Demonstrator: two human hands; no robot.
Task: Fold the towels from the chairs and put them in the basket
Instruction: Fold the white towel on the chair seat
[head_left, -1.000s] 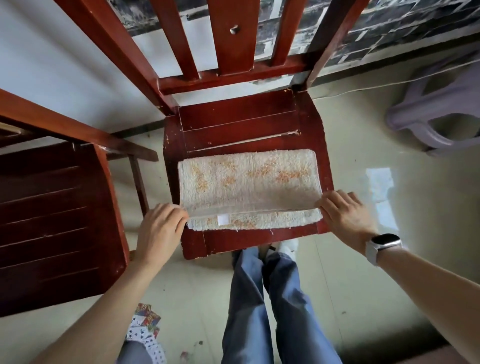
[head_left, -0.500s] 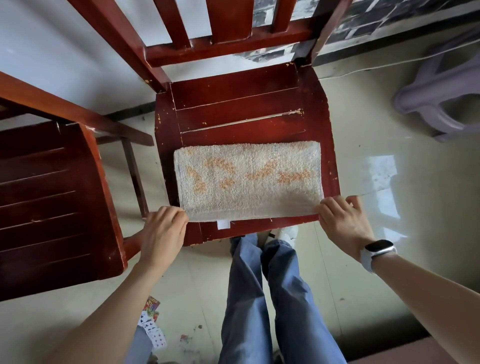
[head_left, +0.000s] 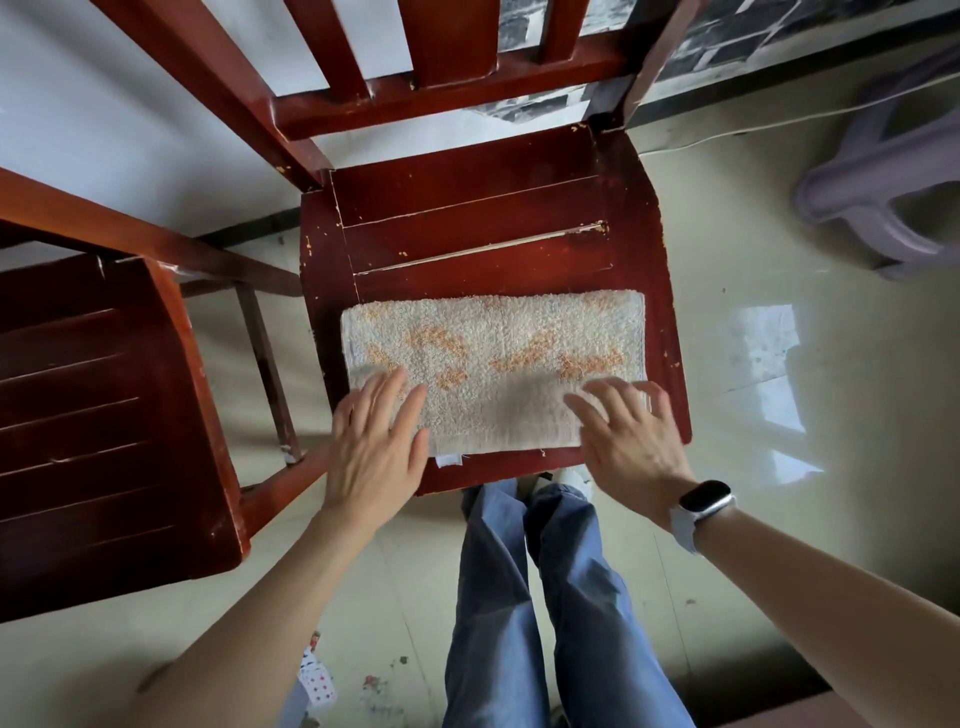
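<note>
Far left of the fingers stands a second wooden chair, its seat bare of any towel. The left hand lies flat on the near left corner of the towel, fingers straight and spread wide, holding nothing. A second ago both hands pinched the towel's near edge at its corners; that edge has now been let go and the hands have slid forward onto the cloth, so the first fold looks finished and is being smoothed. The towel lies as a doubled strip on the front half of the middle chair, just ahead of the fingertips. The right hand, a watch on its wrist, hovers or presses at the near right corner, fingers straight and apart; contact is blurred. Likely next: fold across. No basket is in view.
</note>
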